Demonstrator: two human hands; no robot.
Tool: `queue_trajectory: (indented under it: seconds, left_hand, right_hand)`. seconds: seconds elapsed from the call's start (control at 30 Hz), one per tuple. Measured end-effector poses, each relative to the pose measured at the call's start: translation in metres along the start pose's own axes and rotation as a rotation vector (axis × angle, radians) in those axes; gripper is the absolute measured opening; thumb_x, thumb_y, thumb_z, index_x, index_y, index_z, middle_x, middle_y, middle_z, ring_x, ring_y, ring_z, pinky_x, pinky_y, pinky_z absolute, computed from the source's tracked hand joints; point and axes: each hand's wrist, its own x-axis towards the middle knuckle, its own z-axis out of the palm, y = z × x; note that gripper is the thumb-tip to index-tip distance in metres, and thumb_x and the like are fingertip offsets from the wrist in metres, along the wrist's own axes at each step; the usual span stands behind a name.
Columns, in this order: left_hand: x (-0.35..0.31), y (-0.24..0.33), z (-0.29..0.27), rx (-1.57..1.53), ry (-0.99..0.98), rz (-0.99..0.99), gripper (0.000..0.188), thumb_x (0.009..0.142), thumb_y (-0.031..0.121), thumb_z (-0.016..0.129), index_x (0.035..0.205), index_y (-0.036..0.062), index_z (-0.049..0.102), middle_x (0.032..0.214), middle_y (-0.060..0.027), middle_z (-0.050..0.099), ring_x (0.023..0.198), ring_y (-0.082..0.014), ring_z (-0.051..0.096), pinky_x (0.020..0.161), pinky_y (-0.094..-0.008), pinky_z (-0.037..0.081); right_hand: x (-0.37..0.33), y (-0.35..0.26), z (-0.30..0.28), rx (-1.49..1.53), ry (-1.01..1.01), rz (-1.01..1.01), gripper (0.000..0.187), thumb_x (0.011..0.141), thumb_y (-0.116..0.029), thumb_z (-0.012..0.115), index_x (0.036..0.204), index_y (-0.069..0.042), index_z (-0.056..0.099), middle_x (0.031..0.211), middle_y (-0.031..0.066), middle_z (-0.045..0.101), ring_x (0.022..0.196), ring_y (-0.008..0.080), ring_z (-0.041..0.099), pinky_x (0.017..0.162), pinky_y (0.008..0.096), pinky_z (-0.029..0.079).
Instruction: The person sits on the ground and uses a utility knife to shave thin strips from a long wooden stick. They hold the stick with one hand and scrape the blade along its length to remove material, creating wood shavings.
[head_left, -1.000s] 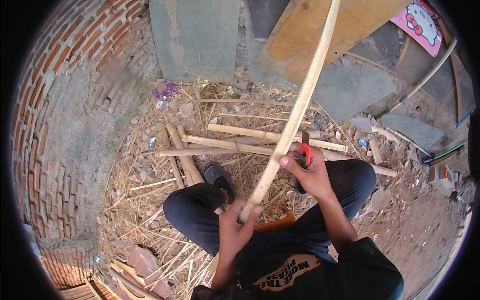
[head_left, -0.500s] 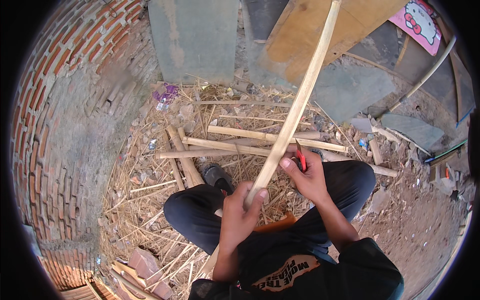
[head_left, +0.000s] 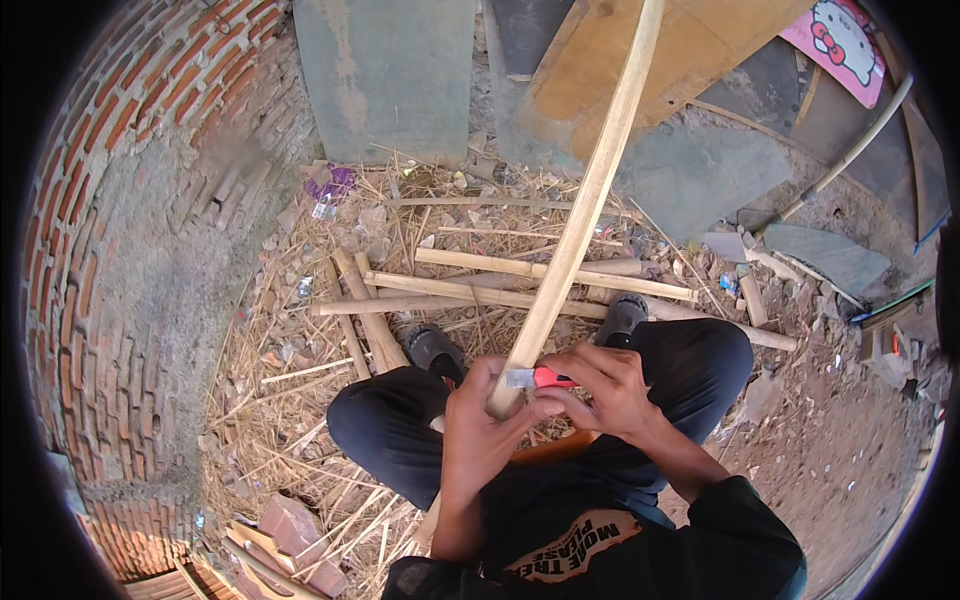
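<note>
A long pale bamboo strip (head_left: pixel 585 215) slants from my lap up past the far edge of the view. My left hand (head_left: pixel 478 415) is closed around its lower part, between my knees. In my right hand (head_left: pixel 605 392) is a red-handled utility knife (head_left: pixel 550 377), fingers wrapped over the handle. Its short grey blade lies across the strip, just above my left thumb. The strip's lower end passes beneath my left forearm and is partly hidden.
Several bamboo pieces (head_left: pixel 555 276) lie crossed on the straw-littered ground beyond my shoes (head_left: pixel 433 350). A brick wall (head_left: pixel 100 300) rises at the left. Grey sheets (head_left: pixel 385 85) and a brown board (head_left: pixel 690 60) lean at the back. Broken bricks (head_left: pixel 300 530) lie at lower left.
My right hand has moved left and down, bringing the knife blade from upright beside the strip to across it. The strip's upper end has shifted slightly left; my left hand keeps its grip.
</note>
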Motion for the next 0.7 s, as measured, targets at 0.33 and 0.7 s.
queue_trajectory:
  seconds: [0.33, 0.7]
  left_hand:
    - [0.0, -0.007, 0.004, 0.027, 0.04, 0.074, 0.038, 0.096, 0.021, 0.09, 0.114, -0.0036, 0.067, 0.086, -0.0063, 0.076, 0.076, -0.0054, 0.063, 0.065, -0.0248, 0.052]
    - [-0.005, 0.001, 0.003, 0.141, 0.025, 0.016, 0.019, 0.105, 0.008, 0.076, 0.118, -0.0035, 0.068, 0.099, -0.0043, 0.077, 0.09, -0.0062, 0.069, 0.077, -0.0231, 0.054]
  right_hand:
    - [0.003, -0.011, -0.002, -0.079, 0.004, 0.03, 0.04, 0.082, -0.023, 0.088, 0.118, -0.01, 0.079, 0.089, 0.0041, 0.071, 0.065, 0.023, 0.071, 0.058, 0.0362, 0.056]
    - [0.01, -0.014, -0.012, -0.114, 0.009, 0.051, 0.032, 0.084, -0.027, 0.09, 0.111, -0.012, 0.081, 0.078, 0.0016, 0.065, 0.059, 0.0214, 0.066, 0.054, 0.0353, 0.054]
